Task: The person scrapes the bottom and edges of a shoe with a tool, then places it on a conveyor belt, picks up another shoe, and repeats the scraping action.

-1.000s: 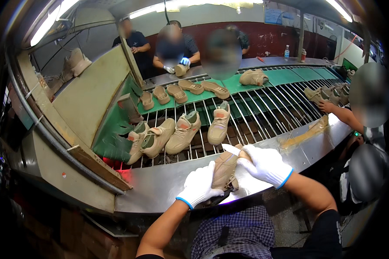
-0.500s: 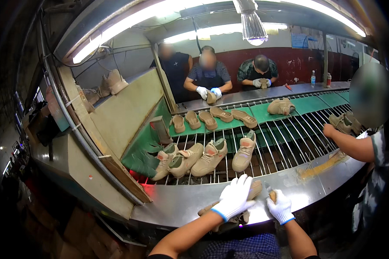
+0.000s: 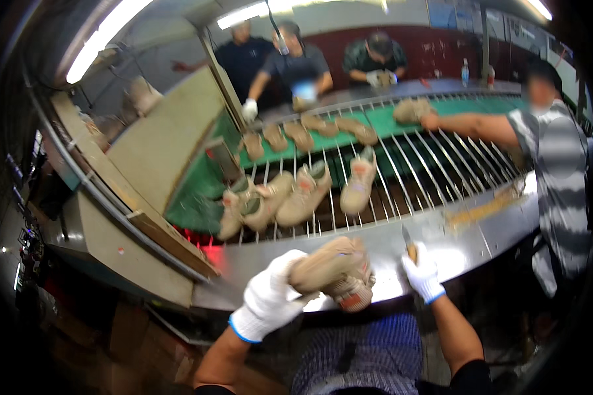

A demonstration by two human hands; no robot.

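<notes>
Head view: left hand (image 3: pixel 270 296) grips tan shoe (image 3: pixel 333 271); right hand (image 3: pixel 422 275) clasps small tool (image 3: pixel 408 245).

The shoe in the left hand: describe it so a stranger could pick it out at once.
Find the shiny metal ledge along the near side of the barred conveyor. Just below its near edge, the white-gloved left hand holds a tan shoe. It alone is lifted; the other tan shoes lie on the bars.

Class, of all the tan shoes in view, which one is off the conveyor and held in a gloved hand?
The tan shoe gripped by the person's left hand at the near metal ledge; the others lie on the conveyor.
</notes>
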